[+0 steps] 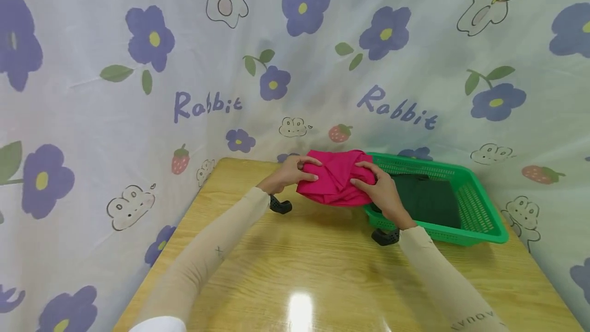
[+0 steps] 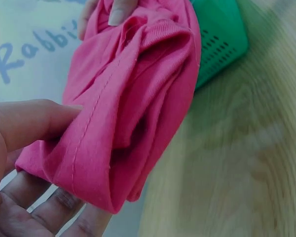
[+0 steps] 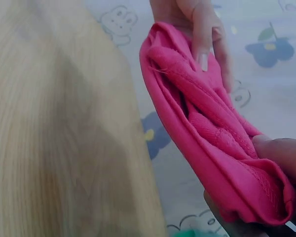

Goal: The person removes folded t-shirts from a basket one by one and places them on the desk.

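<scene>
Folded hot-pink fabric bundle (image 1: 338, 183), plain. Bright-green perforated plastic basket (image 1: 500, 233). Flat blackish cloth (image 1: 430, 201). Yellow-tan wood-grained tabletop (image 1: 258, 281). Whitish fabric backdrop (image 1: 318, 76): purple yellow-centred flowers (image 1: 306, 6), green leaves (image 1: 117, 73), red strawberries (image 1: 181, 161), outlined rabbits (image 1: 131, 208), purple script (image 1: 398, 108). Beige long sleeves (image 1: 203, 265), dark lettering (image 1: 472, 319).

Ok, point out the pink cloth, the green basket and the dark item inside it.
Pink cloth (image 1: 338, 178), head view, middle of its folds.
Green basket (image 1: 477, 208), head view, right inner wall.
Dark item (image 1: 426, 201), head view, middle of its top.
</scene>
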The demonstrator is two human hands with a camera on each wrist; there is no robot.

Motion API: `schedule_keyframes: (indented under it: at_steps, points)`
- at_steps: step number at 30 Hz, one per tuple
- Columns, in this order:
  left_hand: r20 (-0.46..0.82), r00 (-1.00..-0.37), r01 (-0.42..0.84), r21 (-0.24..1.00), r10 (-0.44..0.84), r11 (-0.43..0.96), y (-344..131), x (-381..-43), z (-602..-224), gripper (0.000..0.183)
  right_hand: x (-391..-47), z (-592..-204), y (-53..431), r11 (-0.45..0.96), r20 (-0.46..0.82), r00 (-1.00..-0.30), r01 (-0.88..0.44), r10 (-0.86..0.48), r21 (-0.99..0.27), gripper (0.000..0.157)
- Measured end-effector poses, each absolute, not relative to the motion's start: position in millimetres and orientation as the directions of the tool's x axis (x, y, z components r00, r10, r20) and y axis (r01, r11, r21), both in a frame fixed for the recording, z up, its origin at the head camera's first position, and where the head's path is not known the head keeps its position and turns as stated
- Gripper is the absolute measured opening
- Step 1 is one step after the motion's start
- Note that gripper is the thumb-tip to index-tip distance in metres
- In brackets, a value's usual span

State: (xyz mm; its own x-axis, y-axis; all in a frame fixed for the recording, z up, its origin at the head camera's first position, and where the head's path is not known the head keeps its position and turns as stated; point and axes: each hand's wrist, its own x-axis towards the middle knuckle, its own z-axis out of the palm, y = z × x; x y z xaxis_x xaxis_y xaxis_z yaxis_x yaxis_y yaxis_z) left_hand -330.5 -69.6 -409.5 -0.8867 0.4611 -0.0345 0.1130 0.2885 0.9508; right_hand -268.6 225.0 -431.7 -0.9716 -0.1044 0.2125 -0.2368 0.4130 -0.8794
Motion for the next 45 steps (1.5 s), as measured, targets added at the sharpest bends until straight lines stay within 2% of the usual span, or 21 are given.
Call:
schedule_keyframes:
  at_steps: [14,22,27,34,45]
  points:
    - [-0.046,-0.912,0.111,0.929,0.407,0.353,-109,-331,-421,0.037,-279,-441,179,0.479,0.236,-0.967,-0.254,-0.099,-0.841,0.049]
    - [-0.095,-0.917,0.077,0.911,0.387,0.406,-130,-328,-433,0.038,-284,-460,156,0.48,0.231,-0.968,-0.25,-0.1,-0.841,0.047]
    - [-0.085,-0.922,0.088,0.905,0.379,0.416,-143,-327,-437,0.038,-291,-469,143,0.472,0.256,-0.961,-0.275,-0.107,-0.837,0.046]
    - [-0.085,-0.935,0.087,0.886,0.345,0.456,-160,-329,-447,0.037,-296,-482,126,0.505,0.224,-0.968,-0.251,-0.115,-0.826,0.044]
    - [-0.096,-0.945,0.087,0.849,0.314,0.521,-181,-325,-449,0.037,-299,-494,102,0.439,0.199,-0.971,-0.237,-0.131,-0.867,0.043]
